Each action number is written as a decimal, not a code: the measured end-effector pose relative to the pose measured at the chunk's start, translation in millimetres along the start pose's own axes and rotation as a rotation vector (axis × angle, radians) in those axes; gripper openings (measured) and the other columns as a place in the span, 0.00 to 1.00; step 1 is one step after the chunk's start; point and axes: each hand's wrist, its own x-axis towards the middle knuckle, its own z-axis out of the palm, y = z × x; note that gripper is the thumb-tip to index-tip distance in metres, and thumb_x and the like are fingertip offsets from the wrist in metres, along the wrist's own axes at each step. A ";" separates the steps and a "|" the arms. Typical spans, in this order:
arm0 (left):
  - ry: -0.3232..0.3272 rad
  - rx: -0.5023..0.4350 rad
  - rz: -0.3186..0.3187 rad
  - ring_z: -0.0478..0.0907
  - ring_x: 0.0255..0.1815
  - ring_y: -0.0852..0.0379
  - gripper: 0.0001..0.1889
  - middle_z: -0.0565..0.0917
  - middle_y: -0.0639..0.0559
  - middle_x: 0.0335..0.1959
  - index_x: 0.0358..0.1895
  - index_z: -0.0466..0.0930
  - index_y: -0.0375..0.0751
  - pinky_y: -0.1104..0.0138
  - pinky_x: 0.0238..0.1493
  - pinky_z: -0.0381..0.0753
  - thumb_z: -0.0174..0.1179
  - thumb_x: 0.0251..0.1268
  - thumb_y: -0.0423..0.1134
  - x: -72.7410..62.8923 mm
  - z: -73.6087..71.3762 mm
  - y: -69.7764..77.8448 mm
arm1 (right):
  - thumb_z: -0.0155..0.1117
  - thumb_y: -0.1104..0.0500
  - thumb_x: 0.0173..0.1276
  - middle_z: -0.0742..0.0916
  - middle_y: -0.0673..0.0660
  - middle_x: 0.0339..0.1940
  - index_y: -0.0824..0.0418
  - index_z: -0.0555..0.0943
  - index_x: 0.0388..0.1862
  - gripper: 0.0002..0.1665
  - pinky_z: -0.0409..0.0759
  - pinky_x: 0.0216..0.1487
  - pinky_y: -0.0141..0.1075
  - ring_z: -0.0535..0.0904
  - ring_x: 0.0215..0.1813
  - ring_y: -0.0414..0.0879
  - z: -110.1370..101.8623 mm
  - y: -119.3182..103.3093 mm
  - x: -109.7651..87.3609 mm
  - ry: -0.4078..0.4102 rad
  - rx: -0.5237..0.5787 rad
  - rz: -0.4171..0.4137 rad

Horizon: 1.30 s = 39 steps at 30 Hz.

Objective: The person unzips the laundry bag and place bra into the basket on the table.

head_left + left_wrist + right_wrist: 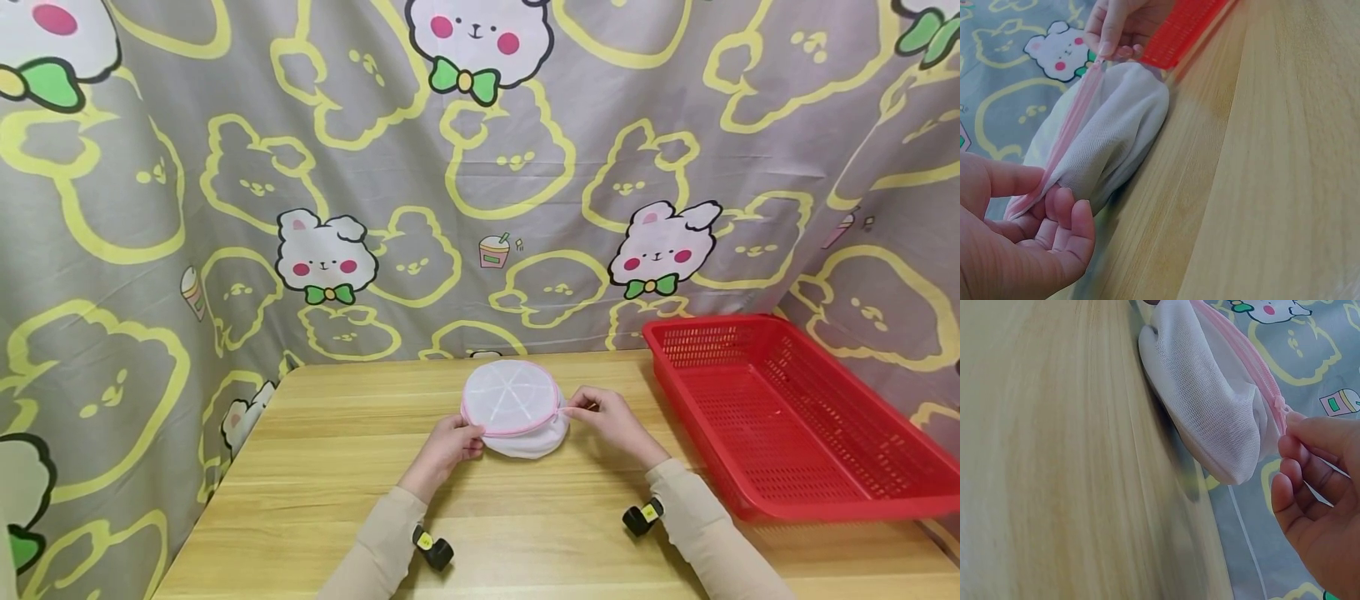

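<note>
A round white mesh laundry bag (517,446) with a pink zipper around its top stands on the wooden table, in the middle of the head view. At its near left edge my left hand (450,448) pinches the pink rim between thumb and fingers. My right hand (611,421) pinches the zipper's end at the bag's right side, where the pull (1282,407) shows in the right wrist view. White mesh folds hang below the zipper (1075,119) in the left wrist view. Whether anything is inside the bag cannot be told.
A large red plastic basket (738,492) with perforated walls stands to the right on the wooden table (322,467), close to my right forearm. A grey curtain (420,183) with cartoon prints hangs along the table's back and sides.
</note>
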 end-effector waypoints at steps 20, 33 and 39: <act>-0.003 0.001 -0.007 0.75 0.27 0.59 0.08 0.76 0.52 0.25 0.44 0.73 0.27 0.68 0.35 0.82 0.55 0.67 0.30 13.7 -4.3 -12.9 | 0.69 0.57 0.64 0.85 0.52 0.28 0.57 0.82 0.29 0.06 0.73 0.33 0.28 0.73 0.30 0.35 -5.4 4.3 1.9 0.048 -0.029 0.007; -0.007 -0.001 -0.009 0.75 0.27 0.59 0.08 0.76 0.52 0.25 0.44 0.73 0.29 0.71 0.32 0.81 0.56 0.66 0.30 16.3 -4.7 -17.3 | 0.69 0.57 0.63 0.85 0.53 0.27 0.57 0.82 0.29 0.07 0.74 0.34 0.28 0.74 0.30 0.37 -5.5 3.4 2.1 0.072 -0.037 0.018; -0.011 0.000 -0.007 0.75 0.27 0.59 0.08 0.76 0.52 0.25 0.44 0.73 0.28 0.71 0.33 0.81 0.56 0.66 0.30 15.5 -4.5 -16.4 | 0.69 0.57 0.63 0.86 0.52 0.29 0.56 0.82 0.29 0.06 0.75 0.34 0.27 0.75 0.31 0.36 -5.9 4.2 2.1 0.090 -0.047 0.010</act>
